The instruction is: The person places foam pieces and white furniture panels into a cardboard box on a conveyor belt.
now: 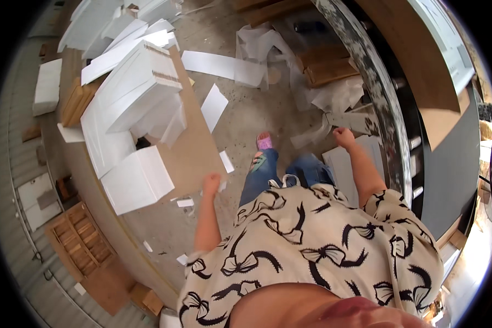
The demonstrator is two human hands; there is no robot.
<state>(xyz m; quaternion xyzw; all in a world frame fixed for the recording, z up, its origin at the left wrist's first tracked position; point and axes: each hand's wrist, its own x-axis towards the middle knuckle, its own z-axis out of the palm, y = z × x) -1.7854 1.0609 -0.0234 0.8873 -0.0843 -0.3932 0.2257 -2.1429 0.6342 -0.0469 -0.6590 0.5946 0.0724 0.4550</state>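
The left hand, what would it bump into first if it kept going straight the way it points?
Probably the brown board on the floor ahead of the left hand, near a white foam strip. The hand looks closed and hangs above the floor, so depth is hard to judge.

two hands point(211, 183), one pink shoe point(264, 142), one wooden crate point(82, 239), one brown board point(194, 153).

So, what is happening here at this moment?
A person in a bow-print top and jeans stands on a concrete floor, looking down. The left hand is closed beside the edge of a brown board that carries stacked white panels. The right hand is a fist near crumpled white paper. Whether either hand holds anything cannot be seen. White scraps lie on the floor.
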